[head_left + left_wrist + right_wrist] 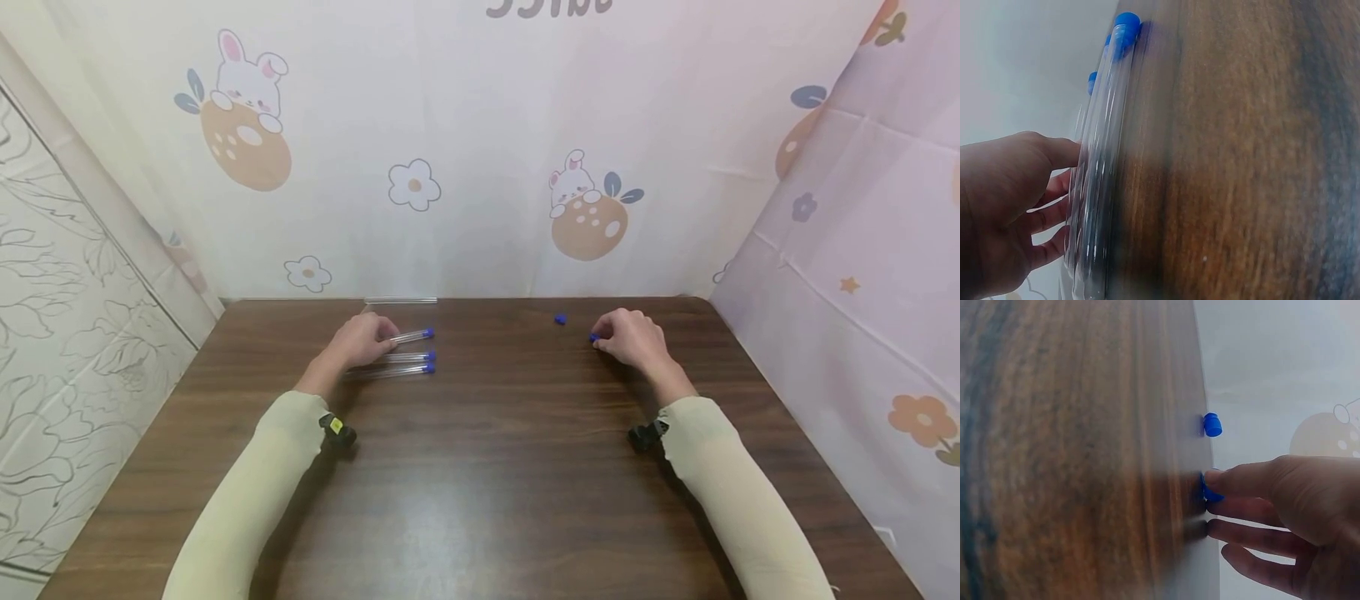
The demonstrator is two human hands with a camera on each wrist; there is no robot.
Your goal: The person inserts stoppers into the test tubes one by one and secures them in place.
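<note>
My left hand grips a clear test tube with a blue cap, thumb on one side and fingers on the other. Its capped end points right, over the table. Two more capped test tubes lie side by side just nearer to me; in the left wrist view the closest tube partly covers the ones behind. On the right, my right hand pinches a small blue cap between thumb and index finger, low at the tabletop. Another blue cap lies loose beyond it, to the left.
An uncapped clear tube lies along the back edge of the brown wooden table. A printed curtain hangs directly behind that edge, and another hanging cloth borders the right side.
</note>
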